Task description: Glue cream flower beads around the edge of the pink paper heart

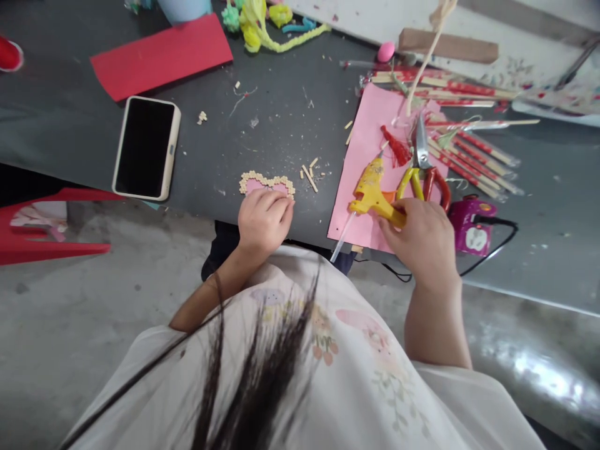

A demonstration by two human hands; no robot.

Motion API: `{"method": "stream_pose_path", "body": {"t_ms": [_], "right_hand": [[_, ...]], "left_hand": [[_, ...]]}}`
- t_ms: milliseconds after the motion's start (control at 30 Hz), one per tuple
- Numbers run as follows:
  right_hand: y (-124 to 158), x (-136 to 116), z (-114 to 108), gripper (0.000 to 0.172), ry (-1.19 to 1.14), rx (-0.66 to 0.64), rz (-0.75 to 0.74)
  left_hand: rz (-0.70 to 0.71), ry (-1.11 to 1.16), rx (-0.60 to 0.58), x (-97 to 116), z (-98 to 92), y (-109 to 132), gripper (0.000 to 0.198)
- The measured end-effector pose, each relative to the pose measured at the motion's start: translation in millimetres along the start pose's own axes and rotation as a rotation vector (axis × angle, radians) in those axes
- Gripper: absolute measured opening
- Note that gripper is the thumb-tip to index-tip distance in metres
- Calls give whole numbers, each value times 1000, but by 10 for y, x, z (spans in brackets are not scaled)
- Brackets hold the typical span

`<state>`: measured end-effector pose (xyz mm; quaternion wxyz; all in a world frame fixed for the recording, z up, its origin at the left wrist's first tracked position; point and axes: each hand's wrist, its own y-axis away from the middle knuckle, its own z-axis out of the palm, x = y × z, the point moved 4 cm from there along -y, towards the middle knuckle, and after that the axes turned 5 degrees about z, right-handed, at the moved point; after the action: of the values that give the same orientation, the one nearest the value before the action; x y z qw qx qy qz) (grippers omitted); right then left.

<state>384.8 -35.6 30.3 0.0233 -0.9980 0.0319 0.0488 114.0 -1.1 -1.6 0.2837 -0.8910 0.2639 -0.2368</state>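
Observation:
My left hand (265,220) is closed over the lower part of a pink paper piece (255,185) at the table's front edge. Small pale wooden bits border its two-lobed upper rim, while my fingers hide the rest. Over the pink sheet (359,162), my right hand (424,240) grips the handle of a yellow hot glue gun (371,187). Its nozzle points away from me, and a clear glue stick (343,237) sticks out of its back end. Scissors (422,147) with yellow and red handles lie just beyond my right hand, beside a red tassel (397,147).
Cut stick bits (310,177) lie between my hands. A phone (146,148) and a red card (164,56) are on the left. Packaged chopsticks (473,159) spread at the right, near a purple box (471,226) with a black cable. Yellow yarn (255,28) lies at the back.

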Motion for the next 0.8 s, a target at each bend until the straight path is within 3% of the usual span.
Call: {"method": "stream_pose_path", "body": {"t_ms": [133,300,667,800], "right_hand": [[-33,-14,-4,47,-32,-65,43],[-76,-131,-11,46,77,-172,-35],[-24,-72,-44,52,-188,-150,-2],[28,26,-100,58,-290,-90,108]], "left_hand": [[5,-2,20,6,-4,-2,11],[-10,13,23,3,-6,13,10],[-7,63,54,-19,-21,37,7],[1,76,74,-23,-76,47,5]]}}
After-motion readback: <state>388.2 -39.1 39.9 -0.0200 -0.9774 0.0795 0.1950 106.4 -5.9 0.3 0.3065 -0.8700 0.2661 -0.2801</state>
